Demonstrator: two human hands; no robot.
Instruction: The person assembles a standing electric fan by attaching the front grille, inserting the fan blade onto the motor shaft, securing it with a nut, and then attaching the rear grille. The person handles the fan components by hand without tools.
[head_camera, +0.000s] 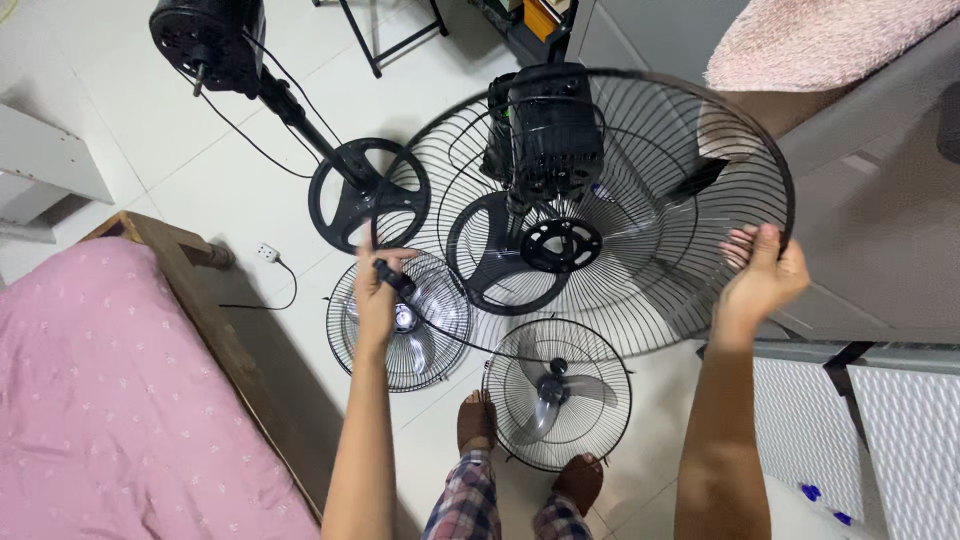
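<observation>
Head view: looking straight down at a white tiled floor (200, 190)
Left hand (375, 290): closed around a small black handle (388, 272), held above a round black wire fan guard with a translucent blade (400, 320) that lies on the floor
Right hand (765, 275): fingers curled over the rim of a large round black wire fan grille (640, 250), gripping it at its right edge and holding it up
Large grille: fills the middle of the view; seen through its wires are a black fan motor housing (545, 130) and a black spoked round fan base (520, 250)
Second fan: a black motor head on a black pole (215, 40) near the top left, its own black spoked round base (368, 195) just left of the grille
Third guard: a smaller black wire fan guard with a grey blade (557, 392) lies just ahead of the person's bare feet (478, 420)
Left edge: a pink patterned mattress on a wooden bed frame (90, 400)
Floor by the bed: a white power socket with a black cord (267, 252)
</observation>
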